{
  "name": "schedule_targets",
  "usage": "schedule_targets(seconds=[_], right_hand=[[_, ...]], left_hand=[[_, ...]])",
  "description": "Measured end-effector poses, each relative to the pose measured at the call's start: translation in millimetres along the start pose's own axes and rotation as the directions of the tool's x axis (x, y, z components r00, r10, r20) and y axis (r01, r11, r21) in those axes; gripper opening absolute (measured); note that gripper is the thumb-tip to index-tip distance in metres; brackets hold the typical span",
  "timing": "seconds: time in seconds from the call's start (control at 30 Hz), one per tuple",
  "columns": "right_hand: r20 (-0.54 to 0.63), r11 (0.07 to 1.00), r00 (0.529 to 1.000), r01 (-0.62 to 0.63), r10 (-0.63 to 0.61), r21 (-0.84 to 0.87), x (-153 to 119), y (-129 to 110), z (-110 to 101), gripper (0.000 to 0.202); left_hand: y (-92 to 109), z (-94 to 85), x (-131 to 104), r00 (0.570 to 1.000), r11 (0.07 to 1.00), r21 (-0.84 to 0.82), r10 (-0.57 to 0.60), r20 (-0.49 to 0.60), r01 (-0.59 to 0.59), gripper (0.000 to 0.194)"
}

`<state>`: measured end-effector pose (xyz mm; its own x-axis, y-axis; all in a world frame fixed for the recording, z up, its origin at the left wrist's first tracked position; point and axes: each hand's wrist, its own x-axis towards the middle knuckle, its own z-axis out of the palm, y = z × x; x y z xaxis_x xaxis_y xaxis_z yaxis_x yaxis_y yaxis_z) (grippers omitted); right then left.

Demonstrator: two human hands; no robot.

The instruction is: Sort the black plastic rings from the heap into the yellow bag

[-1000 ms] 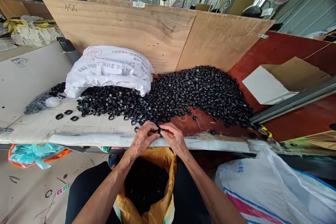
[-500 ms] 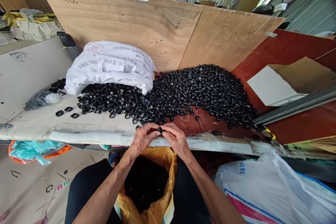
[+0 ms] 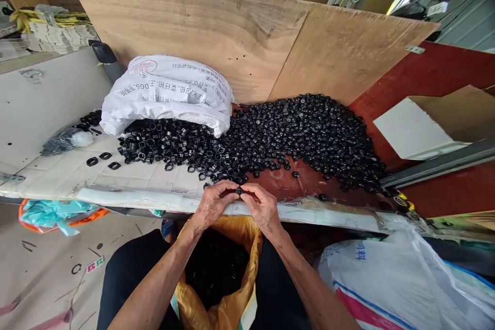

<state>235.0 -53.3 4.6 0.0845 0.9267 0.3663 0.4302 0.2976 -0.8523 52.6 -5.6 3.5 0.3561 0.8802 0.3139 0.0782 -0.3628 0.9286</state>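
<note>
Between the fingertips of both hands is a small black plastic part (image 3: 239, 191), mostly covered by the fingers. My left hand (image 3: 214, 203) pinches it from one side, and my right hand (image 3: 263, 204) from the other. Both are over the front edge of the bench. Behind them lies a heap of black rings (image 3: 166, 144), spilling from a white printed sack (image 3: 166, 93). To its right spreads a large pile of small round black pieces (image 3: 309, 134). Below my hands, between my knees, an open yellow sack (image 3: 253, 252) holds many dark pieces.
A wooden board (image 3: 216, 31) closes off the back of the bench. At right are an open carton (image 3: 417, 124) and a grey metal bar (image 3: 444, 162). A white plastic bag (image 3: 382, 273) sits low at right, and an orange-rimmed basket (image 3: 38, 227) with turquoise plastic stands low at left.
The camera view has shifted slightly, so the bench appears a little further right. Both hands still pinch the small black part at nearly the same place.
</note>
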Motion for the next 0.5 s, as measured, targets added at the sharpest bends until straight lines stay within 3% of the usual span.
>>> schedule_targets(seconds=[0.13,0.37,0.5], right_hand=[[-0.021,0.999,0.999,0.039,-0.039,0.033,0.9,-6.0,2.3,0.017],[-0.071,0.985,0.987,-0.138,0.146,0.098,1.0,-6.4,9.6,0.028],[-0.075,0.991,0.990,-0.113,0.118,0.068,3.2,-1.5,20.5,0.011]], left_hand=[[0.7,-0.3,0.1,1.000,1.000,-0.014,-0.008,-0.005,0.008,0.017],[3.9,-2.0,-0.2,1.000,1.000,0.023,-0.007,0.001,0.007,0.019],[-6.2,-4.5,-1.4,1.000,0.999,0.037,-0.004,-0.021,0.005,0.020]])
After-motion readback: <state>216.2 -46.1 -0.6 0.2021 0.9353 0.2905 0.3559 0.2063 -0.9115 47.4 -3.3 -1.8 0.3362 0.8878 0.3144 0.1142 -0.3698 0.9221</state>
